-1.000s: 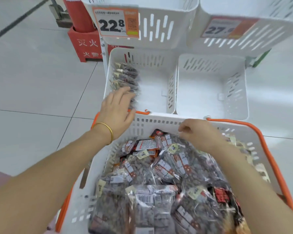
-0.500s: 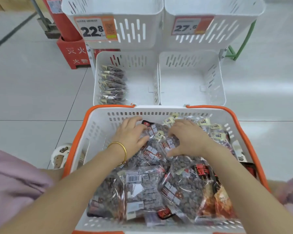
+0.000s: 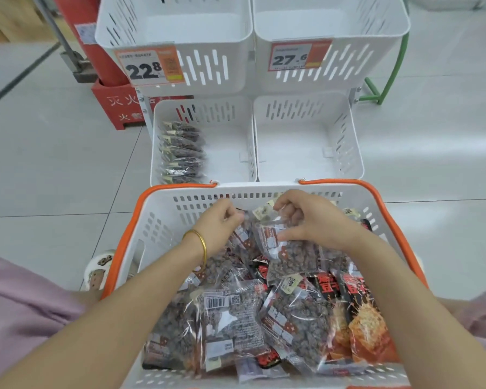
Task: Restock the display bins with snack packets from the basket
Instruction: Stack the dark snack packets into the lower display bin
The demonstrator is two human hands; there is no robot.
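Over basket [image 3: 163,220], R hand [image 3: 312,220] pinches clear packet [image 3: 292,256] top; L hand [image 3: 219,228] curled, gripping a 2nd packet [image 3: 246,244]

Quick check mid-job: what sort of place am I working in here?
Most likely a shop or supermarket aisle. White display bins carry printed price tags, 22.8 and 27.6, and an orange-handled basket full of sealed snack packets stands before them on a tiled floor.
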